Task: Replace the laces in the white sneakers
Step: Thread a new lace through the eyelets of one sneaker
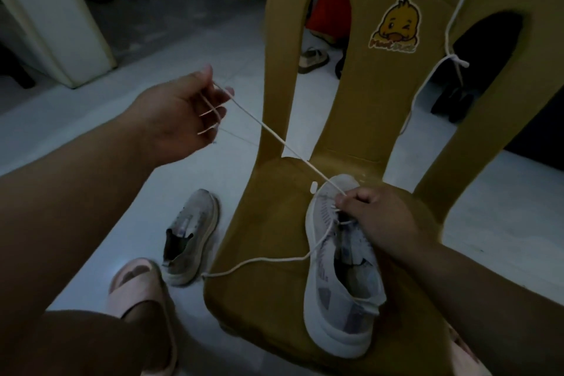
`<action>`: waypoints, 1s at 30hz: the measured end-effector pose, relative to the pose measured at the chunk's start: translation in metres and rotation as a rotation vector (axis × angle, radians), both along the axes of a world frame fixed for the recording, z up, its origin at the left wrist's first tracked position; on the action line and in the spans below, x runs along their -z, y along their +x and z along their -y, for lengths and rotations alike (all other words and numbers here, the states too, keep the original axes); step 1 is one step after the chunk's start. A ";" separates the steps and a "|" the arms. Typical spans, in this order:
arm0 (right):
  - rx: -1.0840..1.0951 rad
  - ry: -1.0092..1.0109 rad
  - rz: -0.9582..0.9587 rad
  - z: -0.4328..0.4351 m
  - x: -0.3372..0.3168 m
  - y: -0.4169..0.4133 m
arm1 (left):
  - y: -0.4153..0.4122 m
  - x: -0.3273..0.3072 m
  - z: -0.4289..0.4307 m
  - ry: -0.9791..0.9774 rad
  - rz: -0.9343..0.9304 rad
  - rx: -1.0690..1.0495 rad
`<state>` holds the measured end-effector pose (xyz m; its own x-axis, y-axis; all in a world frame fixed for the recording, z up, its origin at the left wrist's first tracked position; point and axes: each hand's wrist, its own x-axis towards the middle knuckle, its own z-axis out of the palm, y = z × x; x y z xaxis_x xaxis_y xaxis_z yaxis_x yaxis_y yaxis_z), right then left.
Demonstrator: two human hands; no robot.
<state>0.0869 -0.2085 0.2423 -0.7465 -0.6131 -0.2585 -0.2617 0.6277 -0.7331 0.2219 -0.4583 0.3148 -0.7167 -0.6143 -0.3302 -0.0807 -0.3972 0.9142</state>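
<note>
A white sneaker [341,299] lies on the seat of a tan plastic chair [274,299], toe pointing away from me. My right hand [378,217] rests on its upper and pinches a white lace [274,137] near the front eyelets. That lace runs taut up and left to my left hand [183,113], which holds it wound round the fingers. The lace's other end trails loose across the seat to its left edge. A second sneaker [190,235], without a lace, lies on the floor left of the chair. Another white lace [451,49] hangs from the chair back at upper right.
My foot in a pink slipper [137,290] stands on the pale tiled floor by the chair's front left corner. A white cabinet [52,9] stands at far left. Sandals and dark shoes lie on the floor behind the chair back.
</note>
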 end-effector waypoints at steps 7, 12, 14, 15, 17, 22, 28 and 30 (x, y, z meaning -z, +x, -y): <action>-0.107 0.029 -0.082 0.003 -0.008 0.006 | -0.008 -0.008 -0.032 -0.179 -0.012 0.191; -0.253 -0.270 0.148 0.018 -0.020 0.025 | -0.028 0.026 -0.087 -1.021 0.304 0.725; -0.278 -0.317 0.126 0.021 -0.020 0.026 | -0.035 0.032 -0.095 -1.106 0.309 0.771; -0.271 -0.305 0.086 0.022 -0.023 0.026 | -0.036 0.033 -0.093 -1.086 0.324 0.753; -0.203 -0.220 0.007 0.019 -0.027 0.020 | -0.035 0.031 -0.085 -1.054 0.366 0.728; -0.038 -0.135 -0.110 0.006 -0.031 0.001 | -0.029 0.030 -0.072 -0.899 0.395 0.541; -0.087 -0.071 -0.064 0.003 -0.028 0.002 | -0.039 0.018 -0.080 0.016 -0.026 0.273; -0.096 -0.071 -0.040 0.003 -0.028 0.004 | -0.044 0.012 -0.091 0.181 -0.135 0.260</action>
<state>0.0905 -0.2113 0.2701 -0.6921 -0.6982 -0.1831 -0.3481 0.5451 -0.7627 0.1780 -0.3677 0.3028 -0.8863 -0.3456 -0.3081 -0.0831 -0.5358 0.8402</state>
